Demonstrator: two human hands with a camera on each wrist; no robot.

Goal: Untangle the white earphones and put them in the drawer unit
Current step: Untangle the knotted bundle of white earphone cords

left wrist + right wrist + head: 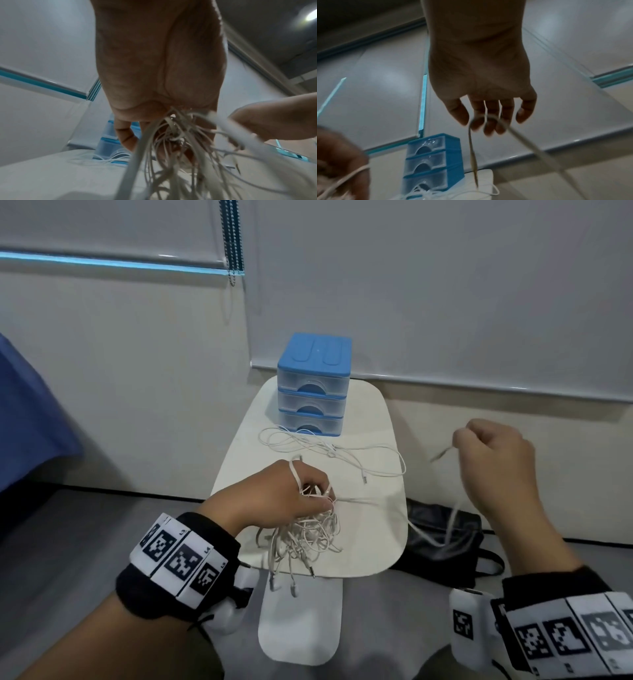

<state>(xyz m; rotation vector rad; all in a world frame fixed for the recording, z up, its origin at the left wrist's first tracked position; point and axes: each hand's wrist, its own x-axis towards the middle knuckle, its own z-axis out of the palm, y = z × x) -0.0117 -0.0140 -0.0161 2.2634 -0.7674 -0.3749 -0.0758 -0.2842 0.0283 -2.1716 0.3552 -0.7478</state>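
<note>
The left hand (pixel 277 498) was closed around a tangled bundle of white earphones (pixel 305 537), gripping it from above over the near part of the white surface (pixel 376 412). Loops and plug ends of the bundle hung below the fingers, some dangling past the near edge of the surface. In the left wrist view the cords (pixel 171 142) spilled out from under the curled fingers in a blurred spray.

The right hand (pixel 493 460) was raised off to the right, beyond the right edge of the surface, its fingers curled on a single white cord (pixel 454 518). That cord ran down from the hand and back toward the bundle, passing over a black bag (pixel 442 539) lying on the floor by the near right corner. The right wrist view showed the cord looped across the fingers (pixel 489 121) with a plug end hanging free beneath them; how firmly the fingers pinched it could not be told through the blur.

A second, looser set of white earphones (pixel 329 450) lay spread on the middle of the surface, its loops touching the front of the drawer unit (pixel 313 385). The drawer unit, blue with three clear drawers, stood at the far edge of the surface with all drawers pushed in. A bead chain (pixel 233 241) hung against the wall behind.
</note>
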